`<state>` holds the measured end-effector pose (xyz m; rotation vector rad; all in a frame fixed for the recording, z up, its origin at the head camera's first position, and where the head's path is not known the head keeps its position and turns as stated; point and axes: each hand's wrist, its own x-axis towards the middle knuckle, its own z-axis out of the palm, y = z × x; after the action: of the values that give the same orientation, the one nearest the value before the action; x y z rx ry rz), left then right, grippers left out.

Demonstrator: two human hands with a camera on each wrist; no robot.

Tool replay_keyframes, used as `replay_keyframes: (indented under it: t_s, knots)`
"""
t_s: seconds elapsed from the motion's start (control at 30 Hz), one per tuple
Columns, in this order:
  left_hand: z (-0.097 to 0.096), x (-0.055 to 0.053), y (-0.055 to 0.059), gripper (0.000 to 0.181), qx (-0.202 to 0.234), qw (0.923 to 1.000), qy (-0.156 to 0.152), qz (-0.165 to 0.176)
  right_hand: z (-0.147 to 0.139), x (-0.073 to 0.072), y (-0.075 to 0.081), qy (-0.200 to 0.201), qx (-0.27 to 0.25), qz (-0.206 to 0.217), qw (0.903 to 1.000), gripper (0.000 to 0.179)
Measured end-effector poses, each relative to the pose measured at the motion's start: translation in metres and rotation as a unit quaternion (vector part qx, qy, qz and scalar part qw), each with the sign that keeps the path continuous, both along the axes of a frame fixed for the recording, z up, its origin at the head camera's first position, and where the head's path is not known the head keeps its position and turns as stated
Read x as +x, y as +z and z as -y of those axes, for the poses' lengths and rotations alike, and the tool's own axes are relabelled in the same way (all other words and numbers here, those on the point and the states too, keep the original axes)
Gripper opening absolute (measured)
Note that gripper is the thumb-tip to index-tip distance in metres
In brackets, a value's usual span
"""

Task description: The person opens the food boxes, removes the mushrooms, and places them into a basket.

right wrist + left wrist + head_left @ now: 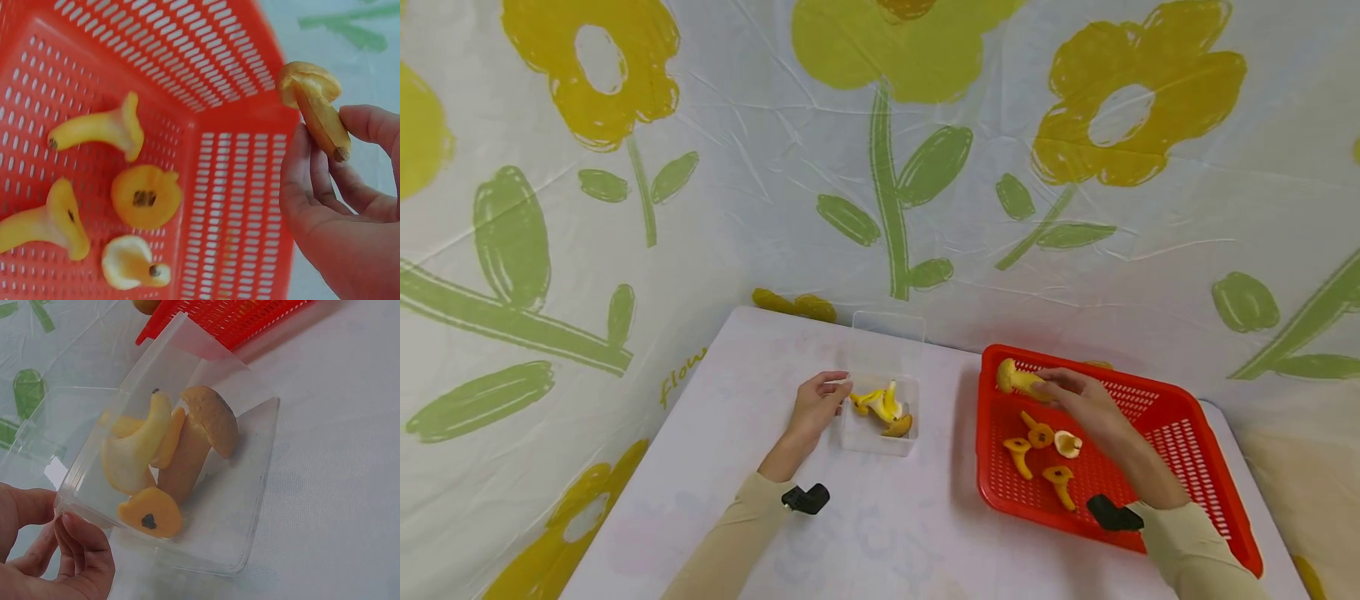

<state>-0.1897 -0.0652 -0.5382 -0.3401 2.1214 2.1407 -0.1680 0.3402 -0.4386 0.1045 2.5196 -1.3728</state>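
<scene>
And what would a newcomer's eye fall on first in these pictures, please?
Probably the bright red basket on the right side of the table, with yellow mushroom-like pieces lying inside. Next might be the pale yellow mushroom that the right hand holds near the basket's far-left corner. Behind everything, large yellow flowers cover the cloth backdrop.

Toward 4 o'clock in the head view, my right hand (1084, 406) hides the stem end of the held mushroom (1018, 380), and my sleeve (1198, 542) covers part of the red basket (986, 433). At 8 o'clock, my right wrist view crops a yellow mushroom (53, 222). The left one cuts off my left hand (65, 559) at 8 and, at 11, a yellowish thing (147, 305) too cropped to tell.
</scene>
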Motion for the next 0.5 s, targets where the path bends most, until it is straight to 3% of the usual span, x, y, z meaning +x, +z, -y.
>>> replay_keyframes:
  t_s: [0.13, 0.37, 0.5]
  knots:
    - [-0.001, 0.000, 0.001, 0.029, 0.001, 1.0000, 0.002, 0.001, -0.007, -0.006, -0.011, 0.005, 0.003, 0.002, 1.0000, 0.061]
    - [-0.001, -0.001, 0.000, 0.030, 0.002, 1.0000, -0.001, 0.008, -0.006, -0.013, -0.029, 0.002, 0.013, 0.051, 0.9986, 0.053]
    - [-0.001, -0.001, 0.000, 0.030, -0.006, 0.9999, -0.001, 0.009, -0.001, -0.014, -0.035, 0.017, 0.036, 0.051, 0.9979, 0.047]
